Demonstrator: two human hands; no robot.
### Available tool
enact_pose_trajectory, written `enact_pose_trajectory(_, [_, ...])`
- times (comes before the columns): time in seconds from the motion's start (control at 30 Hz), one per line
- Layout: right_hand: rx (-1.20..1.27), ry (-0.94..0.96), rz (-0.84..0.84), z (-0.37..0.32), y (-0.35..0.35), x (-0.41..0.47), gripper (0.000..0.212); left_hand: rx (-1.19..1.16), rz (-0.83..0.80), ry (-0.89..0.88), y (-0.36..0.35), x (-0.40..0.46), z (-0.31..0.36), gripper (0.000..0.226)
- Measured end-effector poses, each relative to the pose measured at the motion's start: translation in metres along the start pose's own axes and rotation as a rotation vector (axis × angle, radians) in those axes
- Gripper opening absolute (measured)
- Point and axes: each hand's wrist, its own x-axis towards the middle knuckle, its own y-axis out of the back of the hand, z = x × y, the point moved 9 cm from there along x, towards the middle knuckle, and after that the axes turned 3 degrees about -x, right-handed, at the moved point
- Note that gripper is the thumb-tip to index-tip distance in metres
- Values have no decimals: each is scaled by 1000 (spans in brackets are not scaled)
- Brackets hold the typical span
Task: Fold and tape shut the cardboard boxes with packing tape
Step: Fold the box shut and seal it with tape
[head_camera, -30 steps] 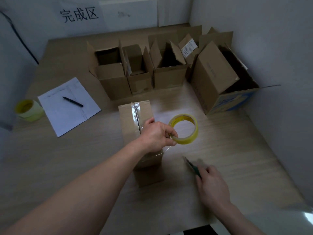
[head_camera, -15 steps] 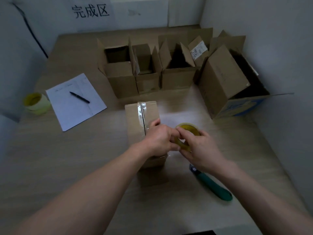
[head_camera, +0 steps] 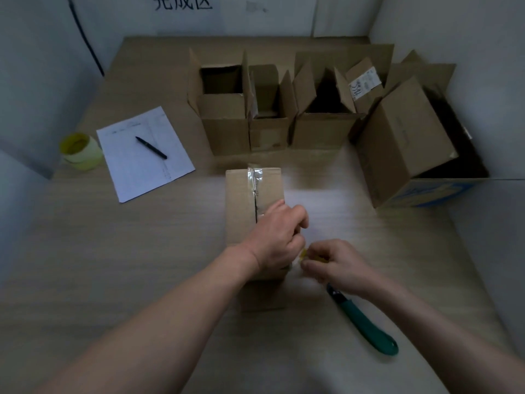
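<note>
Spare roll: at the far left of the bench (head_camera: 85,251) we see a yellow tape roll (head_camera: 80,151), well apart from our hands.
Paper and pen: a sheet (head_camera: 145,155) with a pen (head_camera: 151,148) lying on it, just right of that roll.
Box in hand: the small box (head_camera: 250,206) sits mid-bench, its long axis running away from us; a clear tape strip (head_camera: 255,189) follows the top seam along that same axis.
Left hand: our left hand (head_camera: 277,240) presses on the near end of the box, fingers curled down over its top and right edge.
Working roll: a sliver of yellow tape (head_camera: 304,253) shows between the two hands, just off the box's near right corner; most of it is hidden.
Right hand: our right hand (head_camera: 338,265) pinches that roll, fingers clenched on it; it is the nearer hand to the tape.
Cutter: a green-handled knife (head_camera: 366,325) lies just behind the right hand.
Open boxes: a row of unsealed boxes (head_camera: 272,118) waits at the back.
</note>
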Motion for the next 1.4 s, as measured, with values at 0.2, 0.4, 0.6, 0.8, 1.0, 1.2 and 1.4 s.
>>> enact_pose_trajectory(0.2, [100,-105,-107,10,-3,2,7,29,-63,-12,-8,-1,-3,14])
enact_pose_trajectory(0.4, [-833,-29,45,-13,19,23,12,114,-167,-55,-15,-5,-3,22])
enact_pose_trajectory(0.6, [-804,-156,36,42,34,17,40,383,-361,-137,-29,-13,-1,35])
enact_pose_trajectory(0.8, [-695,234,400,29,35,-17,37,592,-374,-66,-48,-15,6,33])
enact_pose_trajectory(1.0, [-602,194,439,44,28,-30,35,626,-180,-165,-37,-33,21,35])
enact_pose_trajectory(1.2, [-399,104,515,32,35,-34,29,837,-156,-99,-30,-50,10,17])
enact_pose_trajectory(1.4, [-208,107,677,-25,51,-33,23,651,-22,-330,-18,-57,23,34])
